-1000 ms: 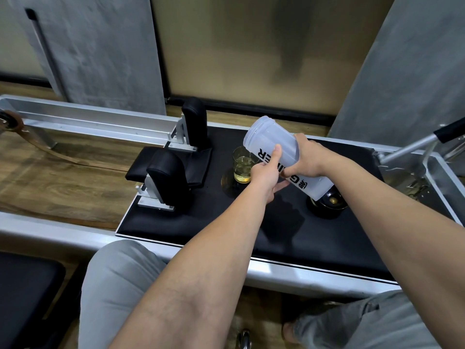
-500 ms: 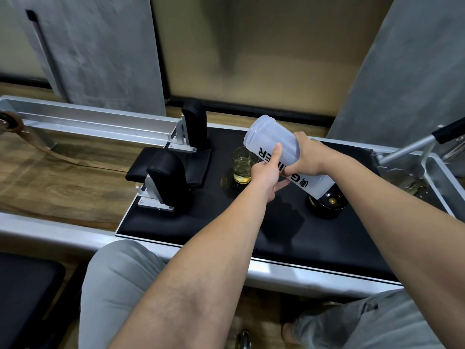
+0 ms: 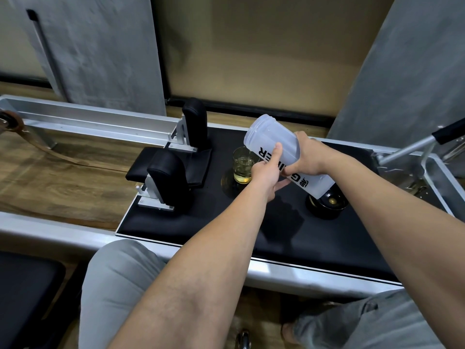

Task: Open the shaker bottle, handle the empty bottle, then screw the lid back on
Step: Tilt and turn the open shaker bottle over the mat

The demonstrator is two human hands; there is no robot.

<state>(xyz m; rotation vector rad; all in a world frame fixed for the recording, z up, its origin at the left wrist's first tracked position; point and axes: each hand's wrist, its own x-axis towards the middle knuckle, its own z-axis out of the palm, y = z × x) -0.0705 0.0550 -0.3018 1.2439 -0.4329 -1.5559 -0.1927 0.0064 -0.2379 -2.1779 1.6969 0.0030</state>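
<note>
While we look down from head height at our own two bare forearms, both hands meet on a translucent white shaker bottle [image 3: 274,147] held in the air above a black padded platform [image 3: 314,238]. The bottle is tilted, its open threaded mouth pointing up and to the left and its base down to the right. Black lettering runs along its side, partly covered by our fingers. No lid is on it.

Our left hand [image 3: 265,176] holds the bottle from below and in front, thumb stretched up along the near side and fingers curled beneath it. Our right hand [image 3: 305,157] grips the bottle from the far side, fingers wrapped around its middle.

Just left of the bottle, a small clear glass [image 3: 242,165] with a little yellowish liquid stands upright on the platform. Beneath the bottle's lower end, the black lid [image 3: 327,206] lies on the pad, its inside facing up; we cannot tell whether the bottle touches it.

Further left, two black upright cushioned blocks [image 3: 167,177] on metal brackets stand at the platform's edge. A silver metal frame [image 3: 88,117] surrounds the platform, with wood flooring [image 3: 63,177] showing between its rails. Our grey-trousered knees [image 3: 118,280] sit at the bottom of the view.
</note>
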